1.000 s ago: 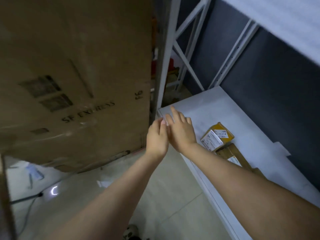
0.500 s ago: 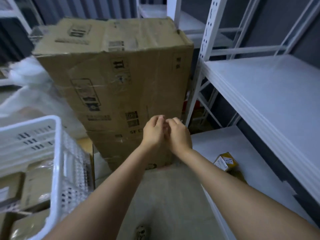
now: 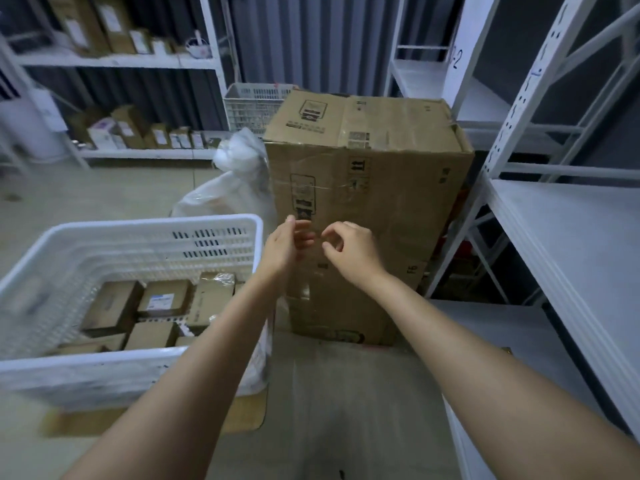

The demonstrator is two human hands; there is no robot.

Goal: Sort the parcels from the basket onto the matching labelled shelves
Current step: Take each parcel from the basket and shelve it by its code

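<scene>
A white plastic basket (image 3: pixel 145 233) stands at the left, with several brown cardboard parcels (image 3: pixel 162 301) lying inside. My left hand (image 3: pixel 284 245) hovers just past the basket's right rim, fingers relaxed and holding nothing. My right hand (image 3: pixel 349 252) is a little to its right, fingers loosely curled, also holding nothing. Both hands are in the air in front of a tall cardboard box (image 3: pixel 367 209). White metal shelves (image 3: pixel 568 233) run along the right side.
A clear plastic bag (image 3: pixel 235 181) leans against the tall box. A second white basket (image 3: pixel 252 105) stands behind it. Shelves at the far left (image 3: pixel 114 60) carry several boxes. A cardboard sheet (image 3: pixel 246 414) lies under the near basket. Bare floor lies between my arms.
The view has swung left and up from the low shelf to the basket. My hands have moved apart and left the shelf with its yellow parcel, which is out of view.
</scene>
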